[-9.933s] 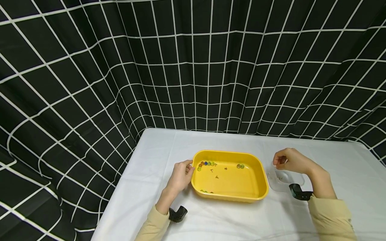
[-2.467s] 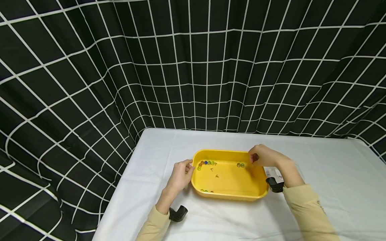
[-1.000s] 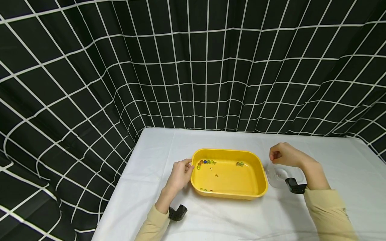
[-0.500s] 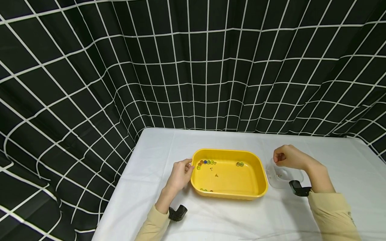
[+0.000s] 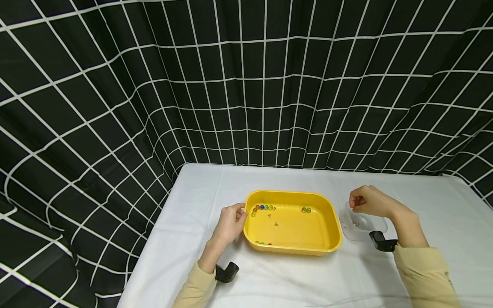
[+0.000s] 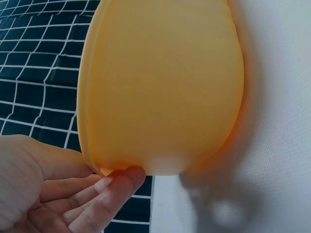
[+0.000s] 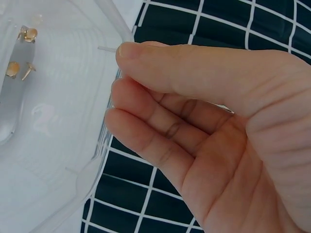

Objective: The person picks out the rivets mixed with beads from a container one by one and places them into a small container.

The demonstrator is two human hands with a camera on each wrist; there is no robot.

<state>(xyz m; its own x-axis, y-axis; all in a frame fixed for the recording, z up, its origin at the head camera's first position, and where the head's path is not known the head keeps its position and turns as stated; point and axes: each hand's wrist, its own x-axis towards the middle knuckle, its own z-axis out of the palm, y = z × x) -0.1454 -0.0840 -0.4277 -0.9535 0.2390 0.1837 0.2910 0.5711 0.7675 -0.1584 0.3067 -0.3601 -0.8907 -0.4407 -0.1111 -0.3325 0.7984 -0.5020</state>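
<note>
Clear plastic container (image 5: 362,225) on white tablecloth (image 5: 292,278), just right of yellow tray (image 5: 327,246). Head view: right hand (image 5: 369,202) above container's far-left part, fingers curled, thumb against forefinger; whether anything is pinched cannot be told from here. Left hand (image 5: 230,223) at tray's left end, fingertips touching rim, fingers relaxed. Coloured marbles (image 5: 263,208) grouped in tray's far-left corner, two more (image 5: 306,210) near far-right wall, a few at near-left wall. Small brass tacks (image 5: 275,223) loose on tray floor. Small brass pieces visible inside clear container. Black wrist-worn cameras (image 5: 227,272) on both forearms, beige sleeves (image 5: 423,273). Black curtain with white grid (image 5: 246,85) behind and left of table.

Left wrist view: tray's outer wall (image 6: 165,87) filling frame, orange-yellow, smooth. Left hand (image 6: 58,194) below it, fingers straight, fingertips (image 6: 129,174) touching underside of rim; no curled grasp.

Right wrist view: right hand (image 7: 204,121) close up, thumb laid over curled forefinger, tips pressed together. Nothing discernible between tips. Clear container (image 7: 53,121) just beside hand, its rim crossing behind thumb tip. Three brass tacks (image 7: 22,53) lying on container floor, upper left. Grid curtain (image 7: 146,194) seen beyond.
</note>
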